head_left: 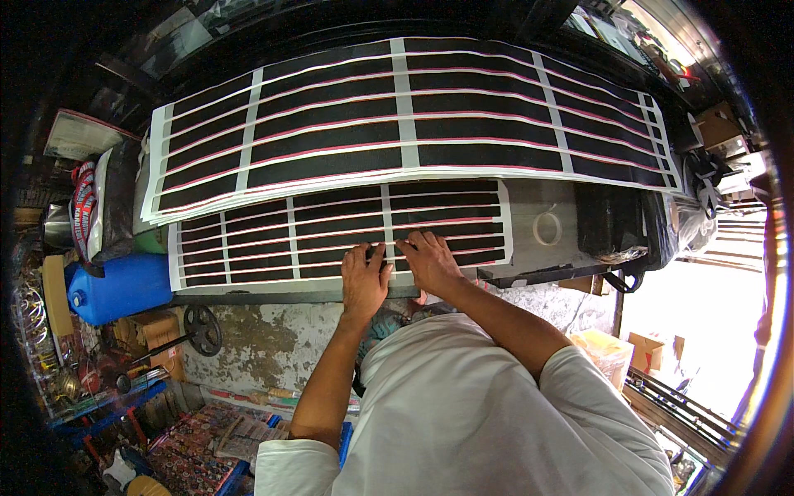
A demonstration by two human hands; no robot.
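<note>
A black sheet (256,252) printed with white and red lines and pale grey cross bands lies on the near part of the work table. My left hand (364,281) rests on it near its front edge, fingers stretched and slightly apart. Just to the right, across a grey band, my right hand (432,263) touches the same sheet with bent, parted fingers. Neither hand visibly grips anything. Beyond them, a stack of larger sheets (331,131) with the same striped pattern covers the far side and overlaps the near sheet's back edge.
On the grey tabletop (527,207) to the right lies a pale tape ring (547,226), beside black plastic wrapping (616,219). At the left stand a blue jug (124,288) and a black handwheel (203,331). Below right is an open cardboard box (649,351).
</note>
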